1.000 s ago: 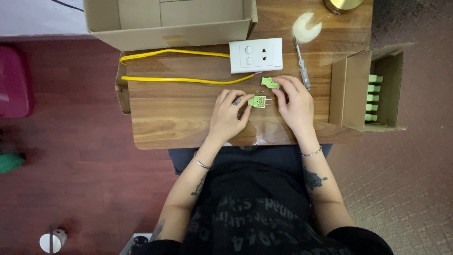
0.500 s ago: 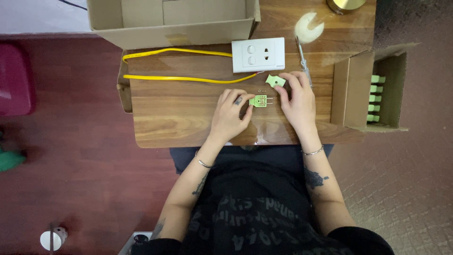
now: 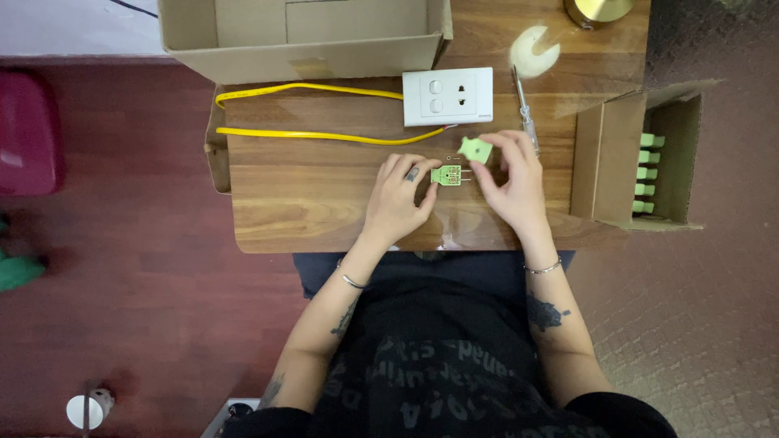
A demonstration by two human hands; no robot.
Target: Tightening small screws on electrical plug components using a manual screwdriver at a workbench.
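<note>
On the small wooden table (image 3: 308, 203), my left hand (image 3: 399, 199) pinches a green plug base (image 3: 447, 174) with two metal prongs pointing right. My right hand (image 3: 513, 180) holds a separate green plug cover (image 3: 475, 149) just above and to the right of the base, lifted clear of it. The two green pieces are a short gap apart. A screwdriver (image 3: 523, 109) lies on the table beyond my right hand's fingers.
A white wall socket plate (image 3: 448, 96) with a yellow cable (image 3: 324, 135) lies further back. An open cardboard box (image 3: 300, 32) stands behind it. At the right, a smaller open box (image 3: 604, 162) holds several green plugs (image 3: 647, 174). A white tape roll (image 3: 534, 53) sits near the back.
My right hand has lifted the green cover slightly up and to the right, away from the plug base. My left hand keeps the base in the same place.
</note>
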